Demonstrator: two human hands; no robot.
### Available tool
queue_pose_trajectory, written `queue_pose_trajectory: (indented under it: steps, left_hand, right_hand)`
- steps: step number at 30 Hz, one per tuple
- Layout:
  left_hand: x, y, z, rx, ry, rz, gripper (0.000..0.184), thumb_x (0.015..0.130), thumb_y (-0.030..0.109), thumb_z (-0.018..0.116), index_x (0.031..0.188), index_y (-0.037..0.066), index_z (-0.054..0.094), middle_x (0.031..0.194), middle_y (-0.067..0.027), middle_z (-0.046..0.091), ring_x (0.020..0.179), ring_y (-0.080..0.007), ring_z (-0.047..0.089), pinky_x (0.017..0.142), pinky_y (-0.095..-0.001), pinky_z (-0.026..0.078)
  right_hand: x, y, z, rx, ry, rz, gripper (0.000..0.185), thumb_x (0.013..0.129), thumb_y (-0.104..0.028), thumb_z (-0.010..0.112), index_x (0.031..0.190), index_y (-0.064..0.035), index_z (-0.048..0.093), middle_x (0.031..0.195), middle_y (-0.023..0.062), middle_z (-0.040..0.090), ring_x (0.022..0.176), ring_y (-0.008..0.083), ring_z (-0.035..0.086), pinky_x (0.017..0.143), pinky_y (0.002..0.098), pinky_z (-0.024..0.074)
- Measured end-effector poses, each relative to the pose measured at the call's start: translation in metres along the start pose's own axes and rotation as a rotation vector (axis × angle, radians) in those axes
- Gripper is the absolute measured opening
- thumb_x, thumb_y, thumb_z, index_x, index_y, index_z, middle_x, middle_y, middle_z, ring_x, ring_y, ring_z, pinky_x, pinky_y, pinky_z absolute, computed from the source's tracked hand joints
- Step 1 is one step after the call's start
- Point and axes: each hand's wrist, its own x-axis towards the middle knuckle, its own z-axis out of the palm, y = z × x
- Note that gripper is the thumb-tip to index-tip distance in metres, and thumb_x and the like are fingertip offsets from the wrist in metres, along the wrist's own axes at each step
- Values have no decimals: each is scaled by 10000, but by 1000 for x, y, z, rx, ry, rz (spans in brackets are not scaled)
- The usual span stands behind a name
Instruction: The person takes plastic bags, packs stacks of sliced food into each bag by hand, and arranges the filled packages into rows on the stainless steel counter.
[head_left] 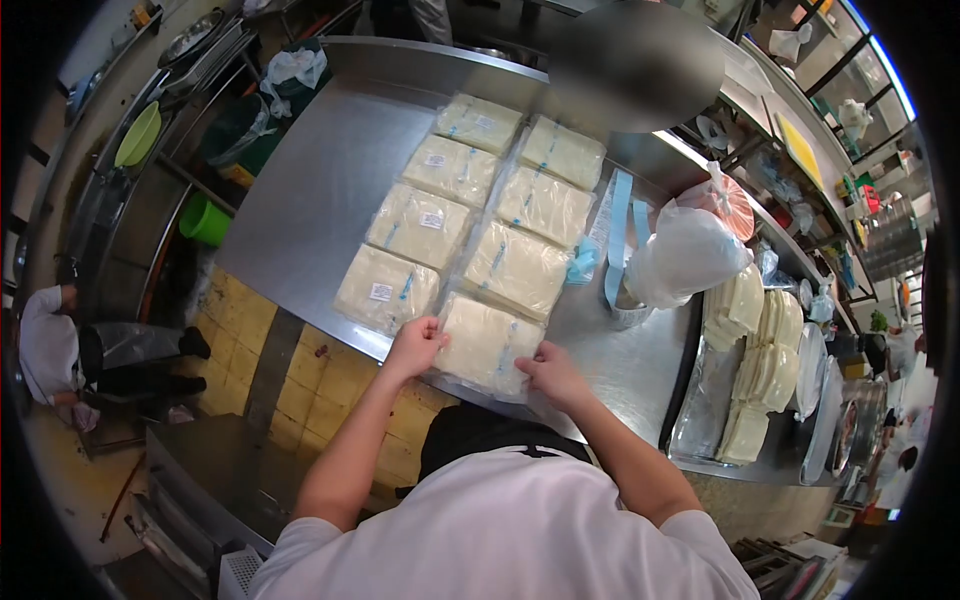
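The left hand (416, 349) and the right hand (555, 376) hold one flat pack (487, 345) at its two sides. This pack lies at the near edge of the steel table (310, 180), closest to the person. The fingers of each hand are bent, and they pinch the plastic wrap at the side of the pack. Beyond it, other packs (516, 268) lie in two columns. To the right of them are blue strips (617, 240), a white bag (687, 257) and a tray (700, 410) with pale slabs (765, 375).
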Motion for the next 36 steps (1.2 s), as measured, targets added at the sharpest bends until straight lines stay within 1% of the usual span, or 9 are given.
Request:
queue_pose_trajectory:
  steps: [8,11,14,17,21,29,32,35,36]
  left_hand:
    - [0,24,11,367,238,162,179,917,145,709,1040,15,709,763,-142,704,740,-330,689,716,-404,531]
    - [-9,47,13,467,185,54,205,912,132,694,1075,8,701,989,-171,730,922,-358,691,827,-431,530]
    - [-22,44,21,745,409,434,344,888,117,698,1216,22,660,1348,-192,619,1189,-377,602,1003,-453,476]
    - [-23,28,29,872,179,725,556,910,182,679,1428,48,529,1613,-187,354,1443,-404,376,1161,-533,338]
    - [-34,20,42,1075,4,501,681,994,356,574,1568,59,361,1673,-217,212,1561,-384,169,1210,-667,148]
    - [-37,54,76,863,-15,588,589,969,341,618,1442,0,527,1587,-286,363,1509,-461,262,1222,-613,165]
    - [-30,61,102,721,-97,690,552,957,303,646,1403,-10,559,1555,-288,405,1484,-467,304,1210,-596,224]
    - [-35,74,130,673,-100,734,500,937,262,682,1345,-16,602,1489,-281,485,1431,-469,383,1195,-537,301]
    - [-37,76,138,652,-111,731,495,935,260,686,1339,-16,606,1479,-276,498,1423,-467,394,1192,-527,312]
  right_hand:
    - [0,-14,10,-338,97,8,278,903,-155,749,1012,73,632,808,104,687,643,210,685,526,376,534]
    - [4,-4,10,-246,81,53,367,884,-195,765,1060,86,606,785,122,676,664,263,691,585,388,556]
    - [-15,-16,21,-557,394,-230,471,869,-209,764,1196,80,587,886,194,668,828,328,696,745,420,573]
    - [-20,-15,22,-842,389,-536,571,847,-204,769,1330,25,570,1037,254,639,1021,385,643,908,475,532]
    - [-14,-11,4,-876,385,-486,594,842,-177,755,1390,-44,568,1197,253,607,1142,415,589,965,494,504]
    - [-79,-188,-147,-1058,1133,-945,540,835,-94,732,1332,8,547,1347,229,552,1219,436,550,1022,479,473]
    - [-60,-213,-197,-1135,1291,-973,499,854,-172,740,1323,-49,623,1293,230,627,1159,429,604,973,482,493]
    - [-50,-219,-228,-1140,775,-296,357,899,-270,704,1194,-69,713,1106,214,717,1037,385,687,904,479,530]
    - [-46,-218,-235,-1138,843,-391,321,908,-285,694,1145,-70,727,1025,206,722,984,376,699,880,482,536]
